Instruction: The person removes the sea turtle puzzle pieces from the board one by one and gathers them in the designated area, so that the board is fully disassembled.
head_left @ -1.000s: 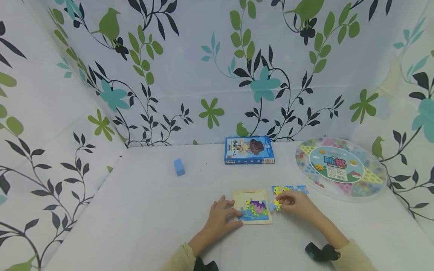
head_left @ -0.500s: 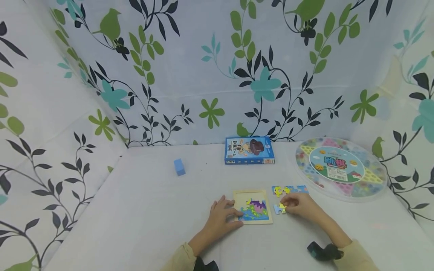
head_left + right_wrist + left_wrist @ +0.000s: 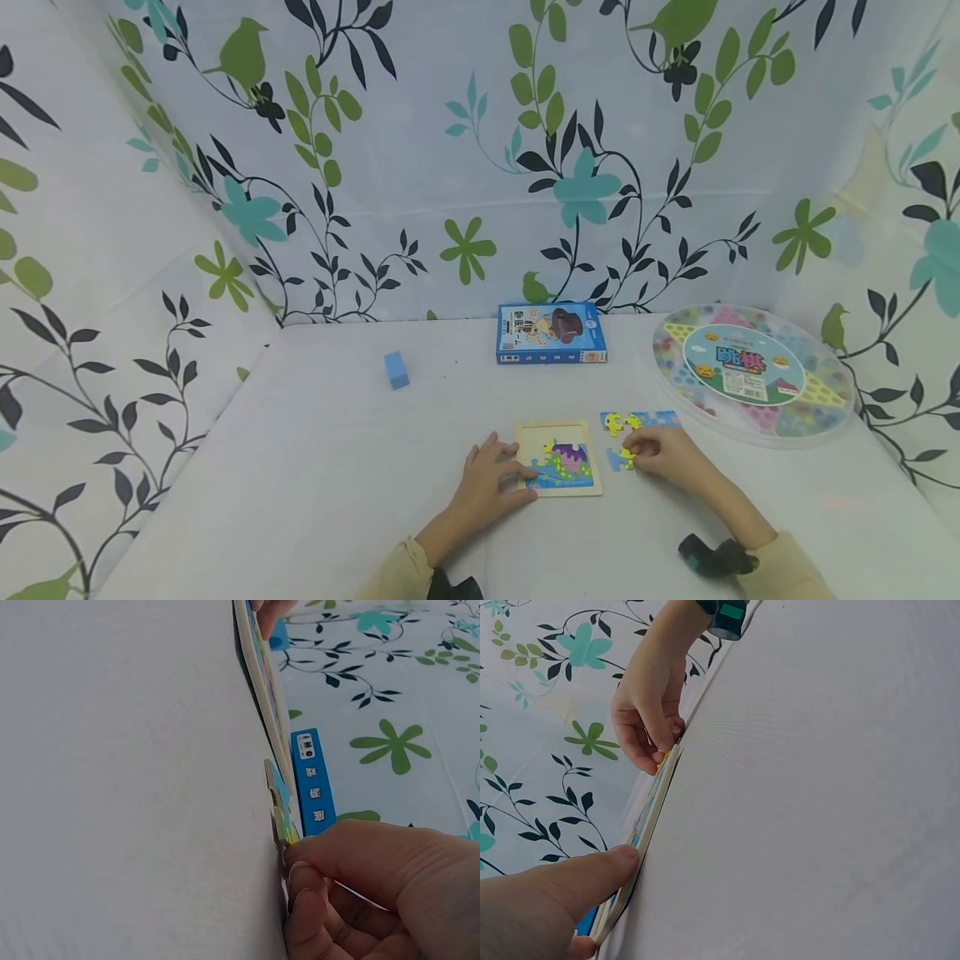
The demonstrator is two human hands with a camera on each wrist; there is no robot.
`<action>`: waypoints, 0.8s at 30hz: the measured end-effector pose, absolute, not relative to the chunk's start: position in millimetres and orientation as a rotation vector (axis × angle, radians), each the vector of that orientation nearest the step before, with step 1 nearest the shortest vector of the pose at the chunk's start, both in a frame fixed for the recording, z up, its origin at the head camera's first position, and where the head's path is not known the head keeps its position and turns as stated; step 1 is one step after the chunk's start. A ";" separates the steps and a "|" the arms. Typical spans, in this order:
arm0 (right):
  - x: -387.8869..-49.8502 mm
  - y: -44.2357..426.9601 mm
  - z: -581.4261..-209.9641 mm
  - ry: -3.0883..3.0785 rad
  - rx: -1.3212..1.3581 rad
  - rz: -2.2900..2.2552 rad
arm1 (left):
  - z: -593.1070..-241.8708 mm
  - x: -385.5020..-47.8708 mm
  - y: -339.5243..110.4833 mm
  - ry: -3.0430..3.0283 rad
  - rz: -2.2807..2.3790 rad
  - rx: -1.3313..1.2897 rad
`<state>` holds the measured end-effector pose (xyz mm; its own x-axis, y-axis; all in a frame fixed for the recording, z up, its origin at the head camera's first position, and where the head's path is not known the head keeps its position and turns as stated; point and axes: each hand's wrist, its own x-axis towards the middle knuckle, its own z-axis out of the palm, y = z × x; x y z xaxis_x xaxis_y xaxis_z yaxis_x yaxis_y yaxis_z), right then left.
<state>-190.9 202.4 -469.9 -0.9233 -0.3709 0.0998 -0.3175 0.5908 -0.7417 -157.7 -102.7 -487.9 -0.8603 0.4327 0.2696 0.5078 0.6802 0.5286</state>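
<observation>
A wooden puzzle frame (image 3: pixel 561 492) lies on the white table, with joined purple, green and blue pieces in its lower right part. My left hand (image 3: pixel 487 483) rests on the frame's left edge, fingers spread; in the left wrist view its thumb (image 3: pixel 615 862) lies along the rim. Just right of the frame, my right hand (image 3: pixel 663 454) pinches a blue and yellow puzzle piece (image 3: pixel 617 459) between thumb and finger. The right wrist view shows that piece (image 3: pixel 280 796) tilted up at the fingertips. Behind the right hand lie more puzzle pieces (image 3: pixel 613 422), partly covered by it.
A blue box (image 3: pixel 551 333) lies at the back of the table, behind the frame. To the right is a large round game board (image 3: pixel 742 371) in clear plastic. A small blue block (image 3: pixel 397 370) sits at the back left. Patterned cloth hangs behind.
My right hand has shifted slightly right, away from the frame, along with the pinched piece, whose angle has altered a little. The left hand has stayed in place.
</observation>
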 end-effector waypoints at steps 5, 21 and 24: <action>-190.3 202.5 -469.7 2.783 -0.564 -1.229 | -488.4 -157.6 -102.4 -2.791 -0.920 -0.766; -189.7 200.4 -469.4 2.784 -0.523 -1.175 | -490.0 -157.0 -103.1 -2.787 -0.915 -0.766; -188.3 198.5 -465.5 2.801 -0.588 -1.202 | -488.6 -156.9 -102.5 -2.787 -0.919 -0.768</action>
<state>-188.3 198.5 -465.5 -0.9274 -0.3566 0.1125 -0.3273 0.6285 -0.7056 -156.9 -102.5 -488.6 -0.8663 0.4310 0.2524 0.4966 0.6892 0.5276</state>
